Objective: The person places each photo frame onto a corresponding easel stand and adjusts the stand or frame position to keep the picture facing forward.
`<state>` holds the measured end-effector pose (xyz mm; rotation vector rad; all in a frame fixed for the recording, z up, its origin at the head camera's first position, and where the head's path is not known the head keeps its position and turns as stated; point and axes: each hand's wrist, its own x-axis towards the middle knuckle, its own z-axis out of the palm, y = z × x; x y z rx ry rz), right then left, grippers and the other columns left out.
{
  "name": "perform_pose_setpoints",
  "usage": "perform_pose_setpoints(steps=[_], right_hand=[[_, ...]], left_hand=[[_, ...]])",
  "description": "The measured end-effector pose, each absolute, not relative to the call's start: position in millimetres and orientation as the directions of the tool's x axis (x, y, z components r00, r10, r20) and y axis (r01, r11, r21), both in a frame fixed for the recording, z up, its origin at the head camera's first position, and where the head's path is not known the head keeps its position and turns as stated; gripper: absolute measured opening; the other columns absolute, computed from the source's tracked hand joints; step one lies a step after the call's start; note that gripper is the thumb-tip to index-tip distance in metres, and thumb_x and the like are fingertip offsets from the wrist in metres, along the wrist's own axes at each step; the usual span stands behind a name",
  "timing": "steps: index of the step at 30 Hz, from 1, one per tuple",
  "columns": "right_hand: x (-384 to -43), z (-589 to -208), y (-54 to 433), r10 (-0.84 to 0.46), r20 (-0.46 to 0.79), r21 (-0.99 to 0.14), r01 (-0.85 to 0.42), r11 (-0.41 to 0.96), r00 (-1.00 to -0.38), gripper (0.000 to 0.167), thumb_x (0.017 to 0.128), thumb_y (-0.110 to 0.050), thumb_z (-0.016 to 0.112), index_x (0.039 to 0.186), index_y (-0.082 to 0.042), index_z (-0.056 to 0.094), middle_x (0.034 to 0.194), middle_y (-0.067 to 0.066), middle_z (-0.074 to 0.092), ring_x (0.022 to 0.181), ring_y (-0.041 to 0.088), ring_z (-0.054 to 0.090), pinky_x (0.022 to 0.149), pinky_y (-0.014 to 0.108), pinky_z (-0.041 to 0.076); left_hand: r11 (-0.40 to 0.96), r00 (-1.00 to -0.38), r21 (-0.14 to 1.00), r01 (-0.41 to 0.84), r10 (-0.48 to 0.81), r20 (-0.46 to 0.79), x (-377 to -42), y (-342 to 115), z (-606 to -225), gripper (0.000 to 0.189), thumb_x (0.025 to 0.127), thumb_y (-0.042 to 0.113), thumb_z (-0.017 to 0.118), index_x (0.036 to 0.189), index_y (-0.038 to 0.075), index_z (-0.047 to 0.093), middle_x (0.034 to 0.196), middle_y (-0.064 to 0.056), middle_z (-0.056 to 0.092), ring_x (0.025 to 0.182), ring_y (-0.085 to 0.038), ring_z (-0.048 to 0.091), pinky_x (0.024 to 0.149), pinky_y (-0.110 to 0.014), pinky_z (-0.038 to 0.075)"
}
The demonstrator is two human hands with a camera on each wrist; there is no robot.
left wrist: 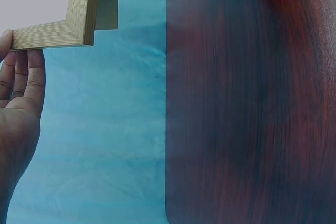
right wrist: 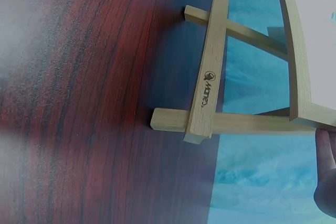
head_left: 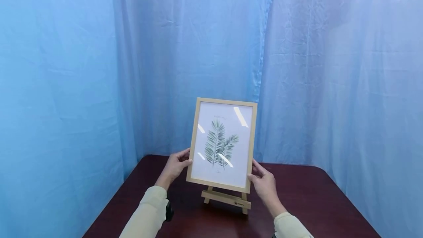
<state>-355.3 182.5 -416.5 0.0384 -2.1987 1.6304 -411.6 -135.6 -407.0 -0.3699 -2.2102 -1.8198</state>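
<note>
Both hands hold a picture frame (head_left: 222, 139) by its sides, tilted a little. It has a light wood border and a print of green palm leaves behind glossy glazing. My left hand (head_left: 175, 167) grips the left edge low down, thumb in front and fingers behind. On the opposite edge my right hand (head_left: 265, 186) pinches near the lower corner. A small wooden easel (head_left: 226, 198) stands on the table behind and below the frame, its upper part hidden. In the right wrist view, the frame's lower edge sits above the easel's ledge (right wrist: 207, 72), with a gap between.
The dark red wood-grain table (head_left: 297, 197) lies under the easel, its far corners rounded. Blue curtains (head_left: 198, 47) hang behind it and on both sides. A black band (head_left: 169, 211) shows at the left sleeve.
</note>
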Motion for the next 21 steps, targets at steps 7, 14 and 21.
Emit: perform_pose_setpoints(steps=[7,14,21], right_hand=[[-353,-419,189,0.221,0.337,-0.907,-0.254,0.335,-0.915,0.060,0.089,0.003,0.068,0.145,-0.011,0.052,0.121,0.023,0.065,0.100,0.032,0.069,0.076,0.026,0.055],[-352,-425,195,0.228,0.342,-0.900,-0.247,0.360,-0.912,0.060,0.089,0.004,0.068,0.145,-0.009,0.051,0.121,0.024,0.065,0.099,0.032,0.069,0.075,0.024,0.054],[-354,-430,199,0.246,0.338,-0.899,-0.235,0.369,-0.908,0.060,0.089,0.003,0.068,0.145,-0.011,0.052,0.120,0.023,0.065,0.098,0.032,0.069,0.075,0.027,0.056]], left_hand=[[0.187,-0.927,0.908,0.375,0.051,0.372,-415,-128,-410,0.050,0.090,-0.006,0.066,0.139,-0.003,0.055,0.112,-0.020,0.067,0.097,-0.026,0.062,0.082,-0.035,0.055],[0.205,-0.938,0.916,0.346,0.046,0.344,-418,-119,-413,0.050,0.091,-0.006,0.065,0.140,0.000,0.055,0.107,-0.016,0.068,0.093,-0.022,0.061,0.082,-0.038,0.054],[0.200,-0.920,0.898,0.392,0.072,0.386,-419,-115,-419,0.049,0.091,-0.005,0.065,0.139,-0.004,0.054,0.106,-0.016,0.068,0.094,-0.022,0.062,0.081,-0.033,0.055]])
